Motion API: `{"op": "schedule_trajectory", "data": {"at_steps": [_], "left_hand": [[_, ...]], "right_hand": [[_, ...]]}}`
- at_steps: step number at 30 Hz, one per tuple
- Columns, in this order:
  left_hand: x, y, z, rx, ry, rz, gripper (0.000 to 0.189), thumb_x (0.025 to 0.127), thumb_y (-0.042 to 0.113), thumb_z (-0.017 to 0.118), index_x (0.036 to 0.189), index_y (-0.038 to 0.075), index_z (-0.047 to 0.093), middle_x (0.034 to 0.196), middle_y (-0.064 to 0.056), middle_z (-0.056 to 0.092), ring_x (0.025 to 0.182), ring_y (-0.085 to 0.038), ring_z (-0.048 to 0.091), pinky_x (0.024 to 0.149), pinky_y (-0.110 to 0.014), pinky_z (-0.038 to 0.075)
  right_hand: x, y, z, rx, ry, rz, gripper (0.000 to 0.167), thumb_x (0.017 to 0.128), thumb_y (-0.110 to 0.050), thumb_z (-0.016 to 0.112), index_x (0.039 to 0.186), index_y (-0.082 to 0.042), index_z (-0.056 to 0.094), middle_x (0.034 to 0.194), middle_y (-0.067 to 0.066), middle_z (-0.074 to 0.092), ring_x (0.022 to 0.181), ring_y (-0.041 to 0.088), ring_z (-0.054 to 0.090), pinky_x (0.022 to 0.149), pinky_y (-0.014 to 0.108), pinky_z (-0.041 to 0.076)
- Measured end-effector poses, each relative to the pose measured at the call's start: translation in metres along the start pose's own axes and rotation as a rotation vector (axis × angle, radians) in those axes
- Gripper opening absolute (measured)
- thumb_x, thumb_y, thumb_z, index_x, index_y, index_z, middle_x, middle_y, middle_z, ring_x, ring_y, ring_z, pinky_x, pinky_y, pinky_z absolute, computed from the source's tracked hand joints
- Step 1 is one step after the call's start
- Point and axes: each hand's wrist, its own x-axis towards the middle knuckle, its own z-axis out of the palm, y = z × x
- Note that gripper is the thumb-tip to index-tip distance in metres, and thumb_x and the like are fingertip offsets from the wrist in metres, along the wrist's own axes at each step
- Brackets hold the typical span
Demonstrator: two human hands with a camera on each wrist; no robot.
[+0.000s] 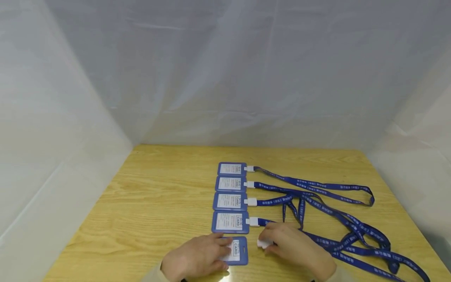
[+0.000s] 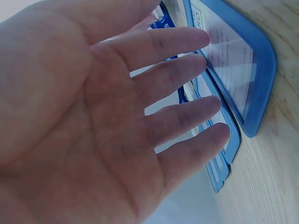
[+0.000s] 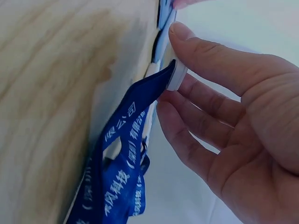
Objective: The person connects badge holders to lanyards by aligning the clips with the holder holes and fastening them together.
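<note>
My left hand (image 1: 199, 254) reaches over the nearest badge holder (image 1: 243, 250), a blue frame with a white card and a slot at its right end. Its fingers are straight and spread at the card, as the left wrist view also shows. To the right of that holder, my right hand (image 1: 294, 246) pinches the white plastic clip (image 3: 177, 77) of a lanyard between thumb and fingers. From the clip a blue lanyard strap (image 3: 124, 126) with white lettering hangs down in the right wrist view. A gap of table separates clip and holder.
Several more badge holders (image 1: 230, 222) lie in a column beyond the nearest one, each joined by a white clip (image 1: 253, 221) to a blue lanyard (image 1: 334, 213). The straps spread and cross over the right side of the wooden table (image 1: 151, 196). Pale sheeting (image 1: 225, 78) surrounds the table.
</note>
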Motion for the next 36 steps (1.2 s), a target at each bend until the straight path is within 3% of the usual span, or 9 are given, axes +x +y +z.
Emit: {"op": "schedule_trajectory", "data": {"at_steps": [9,20,28,36], "left_hand": [[-0.003,0.003,0.004,0.029,0.049,0.037,0.045,0.096,0.048,0.063,0.134,0.024,0.065,0.148,0.003,0.056,0.138,-0.025,0.051,0.109,-0.04,0.049],[-0.001,0.002,0.004,-0.033,-0.021,0.031,0.051,0.098,0.047,0.061,0.143,0.022,0.058,0.154,0.004,0.05,0.144,-0.023,0.045,0.115,-0.038,0.044],[0.0,0.002,0.005,-0.039,-0.023,0.033,0.057,0.098,0.049,0.06,0.147,0.02,0.054,0.157,0.004,0.045,0.146,-0.024,0.042,0.116,-0.038,0.043],[0.002,-0.002,0.006,-0.062,-0.049,0.058,0.056,0.1,0.048,0.058,0.15,0.026,0.05,0.16,0.004,0.041,0.148,-0.027,0.038,0.116,-0.041,0.043]], "right_hand": [[0.005,-0.005,0.009,-0.007,-0.03,0.01,0.016,0.085,-0.02,0.081,0.1,-0.017,0.078,0.095,-0.01,0.069,0.086,0.001,0.063,0.076,0.022,0.057],[0.012,-0.005,0.017,0.004,-0.046,-0.007,0.018,0.084,-0.017,0.081,0.101,-0.016,0.077,0.095,-0.009,0.068,0.086,0.003,0.062,0.079,0.024,0.057],[0.013,-0.007,0.022,-0.031,-0.009,-0.029,0.02,0.083,-0.018,0.082,0.102,-0.016,0.077,0.097,-0.008,0.07,0.088,0.005,0.064,0.08,0.025,0.057],[0.015,-0.008,0.024,-0.031,0.012,-0.052,0.02,0.081,-0.018,0.083,0.1,-0.015,0.077,0.092,-0.007,0.067,0.082,0.002,0.061,0.075,0.022,0.056]]}}
